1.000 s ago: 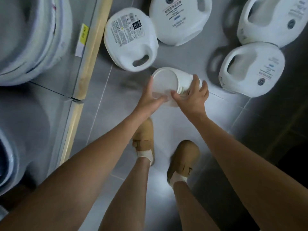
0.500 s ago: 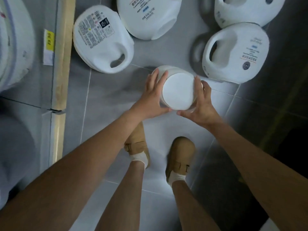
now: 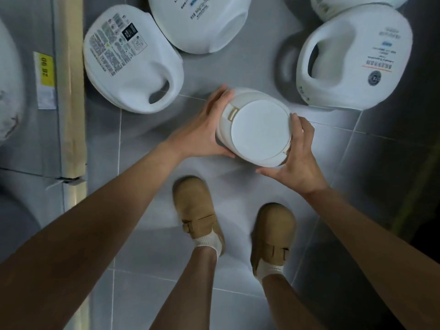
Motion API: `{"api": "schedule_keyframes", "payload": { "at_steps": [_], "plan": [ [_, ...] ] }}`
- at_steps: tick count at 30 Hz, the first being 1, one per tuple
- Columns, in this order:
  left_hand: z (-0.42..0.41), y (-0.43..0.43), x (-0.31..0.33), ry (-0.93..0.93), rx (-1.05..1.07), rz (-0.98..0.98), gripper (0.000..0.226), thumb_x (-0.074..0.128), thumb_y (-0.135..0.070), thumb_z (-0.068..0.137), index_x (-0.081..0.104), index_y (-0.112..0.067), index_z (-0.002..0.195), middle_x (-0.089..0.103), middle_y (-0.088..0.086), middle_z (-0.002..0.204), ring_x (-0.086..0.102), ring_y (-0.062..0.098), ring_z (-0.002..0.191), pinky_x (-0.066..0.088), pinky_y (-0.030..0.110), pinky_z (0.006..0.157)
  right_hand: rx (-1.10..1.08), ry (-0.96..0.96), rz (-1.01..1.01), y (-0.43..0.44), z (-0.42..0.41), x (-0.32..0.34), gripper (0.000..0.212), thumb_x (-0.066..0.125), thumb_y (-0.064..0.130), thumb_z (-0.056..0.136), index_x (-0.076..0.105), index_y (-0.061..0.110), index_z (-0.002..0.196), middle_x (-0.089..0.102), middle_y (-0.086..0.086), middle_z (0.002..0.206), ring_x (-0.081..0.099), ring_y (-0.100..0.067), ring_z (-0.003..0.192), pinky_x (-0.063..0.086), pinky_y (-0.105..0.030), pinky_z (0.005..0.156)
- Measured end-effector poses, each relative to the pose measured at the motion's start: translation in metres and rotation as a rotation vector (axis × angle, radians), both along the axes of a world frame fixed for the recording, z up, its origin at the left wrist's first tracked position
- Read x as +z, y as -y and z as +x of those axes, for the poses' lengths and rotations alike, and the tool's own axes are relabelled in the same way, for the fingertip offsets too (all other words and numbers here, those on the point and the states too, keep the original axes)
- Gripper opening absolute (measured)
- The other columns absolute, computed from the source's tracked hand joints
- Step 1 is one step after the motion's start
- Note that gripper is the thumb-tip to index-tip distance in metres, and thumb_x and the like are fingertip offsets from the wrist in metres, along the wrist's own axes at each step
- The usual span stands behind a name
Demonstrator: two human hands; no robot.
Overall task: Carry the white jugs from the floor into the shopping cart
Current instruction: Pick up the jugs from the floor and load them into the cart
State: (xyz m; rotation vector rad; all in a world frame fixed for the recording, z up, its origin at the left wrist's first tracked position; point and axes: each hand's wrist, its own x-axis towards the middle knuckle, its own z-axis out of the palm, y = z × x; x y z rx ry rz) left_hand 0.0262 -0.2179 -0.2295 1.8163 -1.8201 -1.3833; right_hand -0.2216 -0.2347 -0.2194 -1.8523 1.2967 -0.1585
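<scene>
I hold a white jug [image 3: 258, 131] between both hands above the grey floor, its flat round lid facing me. My left hand [image 3: 202, 128] presses on its left side and my right hand [image 3: 296, 158] cups its right side and underside. Several more white jugs lie on the floor: one with a printed back label [image 3: 129, 65] at the left, one [image 3: 200, 22] at the top middle, one with a big handle hole [image 3: 352, 58] at the right, and another [image 3: 357, 3] cut off at the top right. No shopping cart is in view.
A shelf edge with a wooden strip [image 3: 71, 91] and a yellow price tag [image 3: 45, 67] runs down the left side. My two feet in tan shoes [image 3: 195, 215] stand on the tiles just below the held jug. Darkness fills the right edge.
The jug has risen from the floor toward me and its lid now faces the camera. Both hands have shifted to its sides. The view moved closer to the jugs.
</scene>
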Motion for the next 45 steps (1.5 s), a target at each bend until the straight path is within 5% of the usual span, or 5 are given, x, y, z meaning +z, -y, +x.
{"api": "schedule_keyframes", "payload": {
  "at_steps": [12,22,28,40,45],
  "plan": [
    [0.003,0.006,0.010,-0.146,0.091,0.141,0.130,0.092,-0.030,0.051,0.009,-0.014,0.150,0.018,0.003,0.154,0.018,0.006,0.140,0.013,0.006,0.109,-0.041,0.012,0.132,0.015,0.004,0.031,0.116,0.080,0.041,0.054,0.018,0.013,0.148,0.035,-0.017,0.127,0.028,0.006,0.109,0.022,0.009,0.088],
    [0.003,-0.039,0.145,-0.283,0.328,0.310,0.132,0.085,-0.056,0.047,0.006,-0.034,0.149,0.020,-0.003,0.154,0.022,0.008,0.140,0.024,0.033,0.116,0.162,-0.031,0.296,0.027,0.012,0.163,0.118,0.086,0.049,0.056,0.011,0.036,0.146,0.029,0.001,0.139,0.034,-0.012,0.128,0.040,-0.035,0.106],
    [0.007,-0.058,0.284,-0.260,0.460,0.255,0.126,0.089,-0.033,0.056,0.007,-0.025,0.151,0.018,-0.001,0.154,0.019,0.004,0.137,0.020,0.026,0.114,0.286,-0.015,0.269,0.037,0.029,0.302,0.113,0.088,0.037,0.058,0.014,0.040,0.143,0.029,0.002,0.139,0.028,0.000,0.121,0.026,-0.012,0.096],
    [-0.022,-0.164,0.547,-0.252,0.866,-0.074,0.115,0.086,-0.046,0.055,0.011,-0.050,0.141,0.021,-0.017,0.150,0.019,-0.012,0.135,0.020,0.008,0.108,0.696,0.059,0.047,0.011,0.059,0.564,0.116,0.088,0.036,0.055,0.019,0.024,0.147,0.037,-0.006,0.133,0.036,-0.017,0.122,0.033,-0.027,0.100],
    [-0.042,-0.250,0.630,-0.199,1.096,-0.099,0.127,0.085,-0.052,0.048,0.010,-0.034,0.149,0.016,-0.013,0.155,0.019,0.006,0.142,0.026,0.040,0.116,0.885,0.079,0.032,-0.047,0.081,0.648,0.116,0.088,0.029,0.058,0.016,0.029,0.149,0.034,-0.005,0.135,0.032,-0.017,0.127,0.024,-0.022,0.099]
  ]
}}
